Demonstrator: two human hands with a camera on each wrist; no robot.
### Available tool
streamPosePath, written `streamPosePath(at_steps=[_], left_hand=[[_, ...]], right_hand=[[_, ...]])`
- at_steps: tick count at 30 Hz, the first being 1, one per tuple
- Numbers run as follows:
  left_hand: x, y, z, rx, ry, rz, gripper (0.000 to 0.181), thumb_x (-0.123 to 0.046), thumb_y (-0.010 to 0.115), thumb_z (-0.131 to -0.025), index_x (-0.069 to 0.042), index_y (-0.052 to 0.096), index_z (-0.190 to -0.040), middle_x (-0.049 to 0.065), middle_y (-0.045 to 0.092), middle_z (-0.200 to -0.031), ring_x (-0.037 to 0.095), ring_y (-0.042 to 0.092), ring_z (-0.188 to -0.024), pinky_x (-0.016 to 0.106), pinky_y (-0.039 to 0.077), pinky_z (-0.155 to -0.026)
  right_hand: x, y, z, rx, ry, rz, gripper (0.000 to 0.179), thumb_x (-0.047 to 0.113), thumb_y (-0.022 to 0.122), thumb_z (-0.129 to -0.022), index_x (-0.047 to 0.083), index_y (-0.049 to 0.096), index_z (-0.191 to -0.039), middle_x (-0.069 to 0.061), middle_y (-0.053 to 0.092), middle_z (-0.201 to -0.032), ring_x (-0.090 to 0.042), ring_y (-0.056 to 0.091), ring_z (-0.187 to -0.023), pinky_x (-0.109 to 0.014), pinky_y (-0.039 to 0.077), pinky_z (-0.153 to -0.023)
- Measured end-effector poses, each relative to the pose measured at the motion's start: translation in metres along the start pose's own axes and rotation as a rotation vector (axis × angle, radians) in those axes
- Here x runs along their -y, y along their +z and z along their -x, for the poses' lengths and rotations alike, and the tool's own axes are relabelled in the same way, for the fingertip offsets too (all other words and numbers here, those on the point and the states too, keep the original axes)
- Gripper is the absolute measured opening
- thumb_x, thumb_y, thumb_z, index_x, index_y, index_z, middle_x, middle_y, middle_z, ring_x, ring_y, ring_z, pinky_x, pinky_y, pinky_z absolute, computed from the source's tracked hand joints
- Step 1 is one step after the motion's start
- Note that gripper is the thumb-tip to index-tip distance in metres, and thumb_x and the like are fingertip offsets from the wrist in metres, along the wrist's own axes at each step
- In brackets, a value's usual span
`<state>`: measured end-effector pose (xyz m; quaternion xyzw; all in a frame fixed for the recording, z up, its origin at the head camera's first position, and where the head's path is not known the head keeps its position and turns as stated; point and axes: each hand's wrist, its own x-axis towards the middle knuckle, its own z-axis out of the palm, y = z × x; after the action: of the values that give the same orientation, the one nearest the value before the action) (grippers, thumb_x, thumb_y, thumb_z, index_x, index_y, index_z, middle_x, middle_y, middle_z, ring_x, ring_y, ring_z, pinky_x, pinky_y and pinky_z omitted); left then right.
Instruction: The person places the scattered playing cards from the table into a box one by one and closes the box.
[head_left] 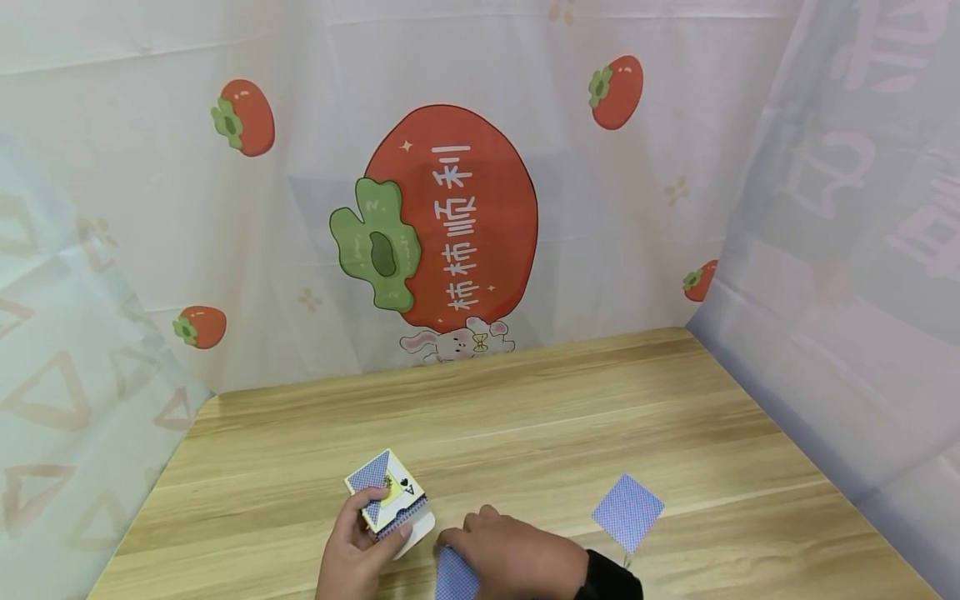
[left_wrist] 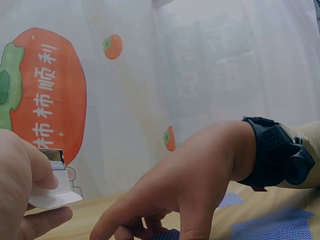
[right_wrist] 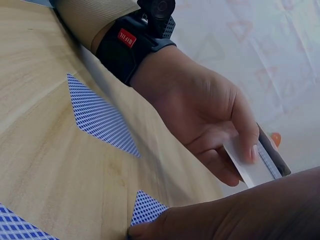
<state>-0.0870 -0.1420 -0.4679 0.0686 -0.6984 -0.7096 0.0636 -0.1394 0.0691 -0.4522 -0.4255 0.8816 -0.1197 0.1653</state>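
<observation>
My left hand (head_left: 352, 550) grips a playing card box (head_left: 401, 492), thumb on the near side and fingers round the other. The box has a blue checked pattern, an ace printed on its face and a white flap (left_wrist: 56, 197) hanging open. Edges of cards show inside its mouth in the left wrist view. To the right, low over the table, my right hand (head_left: 521, 554) has its fingers bent down at a blue-backed playing card (head_left: 454, 577). Thumb and fingers stand on either side of this card in the left wrist view; the hand covers part of it.
Another blue-backed card (head_left: 628, 512) lies face down on the wooden table (head_left: 750, 467) to the right. More blue-backed cards (left_wrist: 272, 227) lie close to the right forearm. Printed cloth (head_left: 600, 208) hangs behind the table and along both sides.
</observation>
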Motion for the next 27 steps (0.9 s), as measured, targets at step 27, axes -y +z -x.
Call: streamPosePath(at_steps=[27], left_hand=[[0.005,0.001,0.001,0.032,0.044,-0.019,0.057,0.005,0.073,-0.087,0.002,0.042,-0.135,0.033,0.046,-0.133,0.010,0.066,-0.100,0.026,0.059,-0.079]], right_hand=[[-0.003,-0.010,0.001,0.128,-0.275,-0.379,0.023,0.022,0.059,-0.104,0.018,0.066,-0.125,0.018,0.067,-0.111,0.010,0.058,-0.097,-0.012,0.050,-0.080]])
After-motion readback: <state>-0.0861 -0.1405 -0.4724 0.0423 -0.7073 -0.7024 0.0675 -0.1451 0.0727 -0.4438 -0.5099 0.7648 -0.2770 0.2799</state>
